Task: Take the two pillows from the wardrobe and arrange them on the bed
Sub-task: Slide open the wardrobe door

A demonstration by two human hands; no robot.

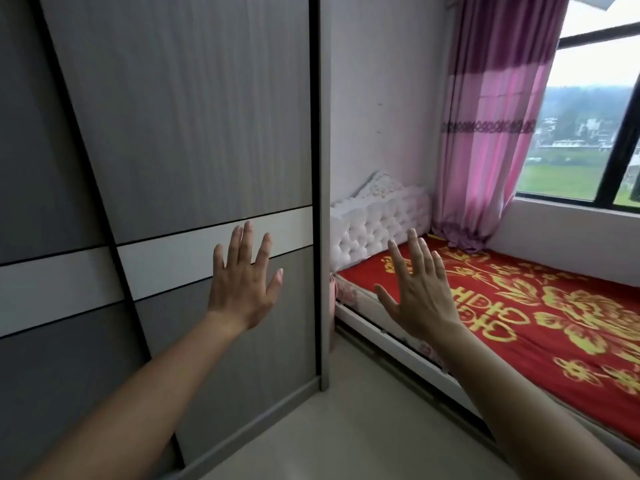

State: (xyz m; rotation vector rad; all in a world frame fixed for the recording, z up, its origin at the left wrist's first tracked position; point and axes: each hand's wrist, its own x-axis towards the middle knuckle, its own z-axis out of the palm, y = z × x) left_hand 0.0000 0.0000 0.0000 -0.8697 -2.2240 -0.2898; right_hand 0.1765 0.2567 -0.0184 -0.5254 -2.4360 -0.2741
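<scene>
Two bare forearms rise from the bottom corners of the frame, each ending in a flat, spread palm. Left hand [242,285] sits at centre frame in front of the wardrobe door, fingers splayed, its grip released and holding nothing; whether it touches the panel I cannot tell. Right hand [420,296] hangs just right of centre over the near edge of the bed, also released and empty.

Behind the left hand, the wardrobe [173,133] fills the left half of the frame: grey sliding doors crossed by a white band, both shut. No pillows show loose anywhere, so the two for the task are presumably inside, hidden behind those doors. Nothing of the task looks done yet; sliding a door aside seems the step in hand.

To the right, the bed [519,323] runs from lower right toward the centre, covered by a red sheet with gold flowers. At its far end stands a white tufted headboard [374,230], with something white and frilled on top of it that I cannot identify. Beyond, in the upper right, a pink curtain [491,133] hangs beside a window [588,133].

Pillows should be light, soft and bulky, squashing rather than slipping. A hand on each short end, or a hug against the chest, would likely carry them best
</scene>
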